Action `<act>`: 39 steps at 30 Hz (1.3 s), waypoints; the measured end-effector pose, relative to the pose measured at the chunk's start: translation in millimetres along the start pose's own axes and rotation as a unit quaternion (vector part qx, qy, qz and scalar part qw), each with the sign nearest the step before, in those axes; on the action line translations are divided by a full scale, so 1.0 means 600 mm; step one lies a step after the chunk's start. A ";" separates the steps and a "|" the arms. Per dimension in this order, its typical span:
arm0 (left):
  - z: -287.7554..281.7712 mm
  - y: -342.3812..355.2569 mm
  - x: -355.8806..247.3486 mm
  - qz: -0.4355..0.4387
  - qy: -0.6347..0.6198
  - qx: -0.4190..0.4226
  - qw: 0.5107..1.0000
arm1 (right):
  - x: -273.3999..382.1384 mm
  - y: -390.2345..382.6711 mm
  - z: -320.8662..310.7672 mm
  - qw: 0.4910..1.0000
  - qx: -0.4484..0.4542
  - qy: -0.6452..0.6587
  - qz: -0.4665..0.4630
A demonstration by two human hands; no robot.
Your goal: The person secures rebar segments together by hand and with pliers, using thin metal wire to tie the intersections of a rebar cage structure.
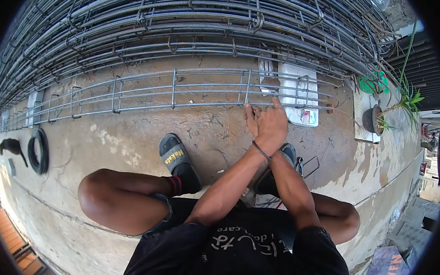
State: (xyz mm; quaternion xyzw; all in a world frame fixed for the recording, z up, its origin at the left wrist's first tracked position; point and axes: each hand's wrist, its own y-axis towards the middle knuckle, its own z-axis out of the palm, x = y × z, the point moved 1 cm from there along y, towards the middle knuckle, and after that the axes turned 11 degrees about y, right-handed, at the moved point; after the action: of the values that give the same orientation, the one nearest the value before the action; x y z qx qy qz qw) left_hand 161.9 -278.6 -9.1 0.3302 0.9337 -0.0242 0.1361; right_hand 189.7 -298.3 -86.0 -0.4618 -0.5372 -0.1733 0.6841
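Black shirt fabric (243, 258) fills the bottom of my view, and both forearms run up from it to the rebar cage (172, 90) lying long on the concrete floor (130, 138). My left hand (269, 126) sits at the cage's near lower bar, fingers curled over it, a thin band at the wrist. My right hand (253, 120) is tucked mostly under the left one, touching the same bar; I cannot tell whether it is clenched. Just this side of the cage, a black sandal (179, 160) rests flat on the floor. Beyond the cage lies a big stack of rebar (186, 26). Far along the cage's left end, a coil of black wire (38, 151) lies on the concrete.
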 end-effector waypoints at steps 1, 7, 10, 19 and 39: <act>-0.013 0.007 -0.001 0.004 -0.076 -0.004 0.997 | 0.005 0.009 -0.014 0.999 -0.003 0.038 0.037; 0.058 0.028 0.185 -0.305 -0.623 0.226 0.684 | -0.007 0.059 0.007 0.865 -0.003 0.435 0.250; 0.114 0.016 0.172 -0.322 -0.739 0.315 0.501 | 0.008 0.067 0.007 0.747 -0.074 0.589 0.300; 0.189 0.008 0.072 -0.273 -0.915 0.227 0.193 | 0.145 -0.096 -0.092 0.946 0.227 -0.095 0.212; 0.102 -0.013 0.031 -0.316 -0.866 0.205 0.329 | -0.183 -0.221 -0.522 0.834 -0.020 -0.521 0.181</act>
State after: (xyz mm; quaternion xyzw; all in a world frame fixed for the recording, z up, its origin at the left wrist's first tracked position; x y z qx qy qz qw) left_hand 157.7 -281.7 -73.6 -0.1799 0.2891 -0.5282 0.7779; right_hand 232.8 -650.9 -124.0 -0.5864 -0.7173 0.2095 0.3127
